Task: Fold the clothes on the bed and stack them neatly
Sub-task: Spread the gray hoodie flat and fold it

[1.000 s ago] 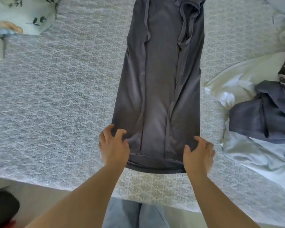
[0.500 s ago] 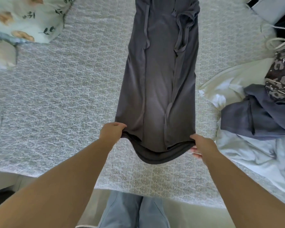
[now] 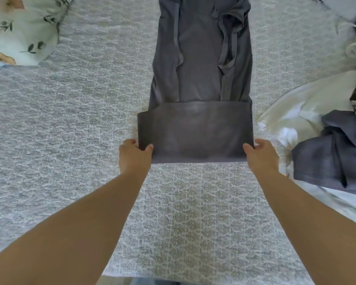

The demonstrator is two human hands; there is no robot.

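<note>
Both your hands pinch the grey shirt [image 3: 199,79] at its near fold: left hand [image 3: 134,156] and right hand [image 3: 261,156], thumbs on top, above the bed [image 3: 70,120].

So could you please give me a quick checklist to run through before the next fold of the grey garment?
1. Left hand grips the near left corner of the grey garment: ok.
2. Right hand grips the near right corner: ok.
3. Folded flap lines up with the body's sides: not ok, its left edge sticks out past the body.
4. Flap surface smooth: ok.
5. Upper part flat: not ok, folds bunch on its right side.
6. Bedspread beside the garment free of the clothes pile: ok.
</note>
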